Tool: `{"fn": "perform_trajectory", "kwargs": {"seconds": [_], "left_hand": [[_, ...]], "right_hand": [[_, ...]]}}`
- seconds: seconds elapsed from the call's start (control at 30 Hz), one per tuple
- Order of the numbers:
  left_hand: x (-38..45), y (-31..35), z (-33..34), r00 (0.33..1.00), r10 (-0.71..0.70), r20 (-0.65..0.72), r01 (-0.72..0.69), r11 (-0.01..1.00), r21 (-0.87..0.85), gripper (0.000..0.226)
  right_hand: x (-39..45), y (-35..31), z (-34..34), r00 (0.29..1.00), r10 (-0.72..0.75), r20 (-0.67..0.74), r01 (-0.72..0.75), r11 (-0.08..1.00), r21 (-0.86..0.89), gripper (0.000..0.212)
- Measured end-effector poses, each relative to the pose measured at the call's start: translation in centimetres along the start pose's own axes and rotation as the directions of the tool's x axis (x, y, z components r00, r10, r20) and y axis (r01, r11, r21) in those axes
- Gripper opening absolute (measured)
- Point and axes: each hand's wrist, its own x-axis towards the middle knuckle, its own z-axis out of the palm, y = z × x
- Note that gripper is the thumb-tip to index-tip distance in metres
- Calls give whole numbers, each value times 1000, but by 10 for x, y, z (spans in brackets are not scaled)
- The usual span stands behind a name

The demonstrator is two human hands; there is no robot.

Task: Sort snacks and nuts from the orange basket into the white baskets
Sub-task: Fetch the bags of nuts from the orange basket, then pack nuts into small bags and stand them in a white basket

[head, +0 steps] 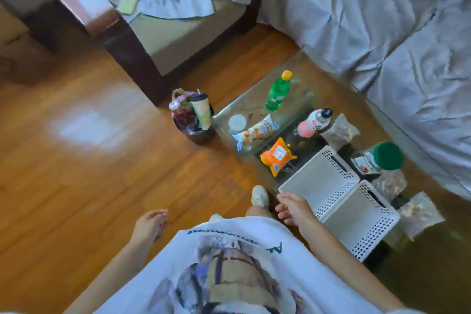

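Note:
Two white perforated baskets stand side by side on the low glass table point(293, 99): the nearer-left one point(319, 181) and the right one point(356, 222), both showing nothing inside. An orange snack bag point(277, 157) lies just beyond them. A long white-and-orange snack packet point(256, 131) lies further back. Clear bags of nuts lie at the back point(340, 131) and to the right of the baskets point(390, 183) point(420, 213). My right hand point(295, 208) hovers at the left basket's near corner, fingers loosely curled, holding nothing. My left hand point(149, 227) hangs relaxed over the floor. No orange basket is in view.
On the table stand a green bottle point(277, 93), a pink-and-white bottle point(314, 122) and a green-lidded jar point(382, 158). A dark bin point(196, 132) full of cups and cans sits on the wooden floor left of it. An armchair point(122, 33) is behind, a bed point(395, 33) at right.

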Motion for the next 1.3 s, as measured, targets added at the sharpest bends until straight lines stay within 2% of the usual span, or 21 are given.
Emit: {"fn": "perform_trajectory", "kwargs": {"seconds": [0.13,0.27,0.53,0.6,0.77,0.87,0.97,1.07,1.17,1.3], "left_hand": [[4,-36,-60,993,-102,-62,86,972,-221,16],[14,-49,-93,978,-197,-61,157,903,-399,16],[58,-36,-186,944,-304,-128,149,740,-656,20],[65,-35,-216,923,-363,-128,162,669,-726,23],[80,-40,-283,867,-484,-121,152,487,-860,29],[82,-56,-308,833,-543,-106,124,371,-920,29],[78,-86,-324,778,-627,-53,100,206,-973,29],[76,-116,-340,726,-687,41,107,54,-993,24],[81,-148,-366,708,-694,129,109,-74,-991,12],[92,-176,-427,692,-702,170,100,-140,-985,16]], "right_hand": [[-9,-27,53,1000,-2,19,4,989,-151,10],[-4,-56,111,999,-3,47,19,942,-336,14],[29,-130,270,992,22,124,54,817,-574,8],[32,-155,321,983,12,184,107,775,-623,5],[10,-198,469,955,25,296,230,571,-788,13],[-16,-210,547,911,44,411,351,441,-826,11],[-49,-211,623,841,68,536,495,302,-815,12],[-81,-205,691,781,140,608,570,239,-786,11],[-104,-192,752,742,176,647,620,187,-762,13],[-127,-175,816,758,180,628,600,188,-778,13]]}}
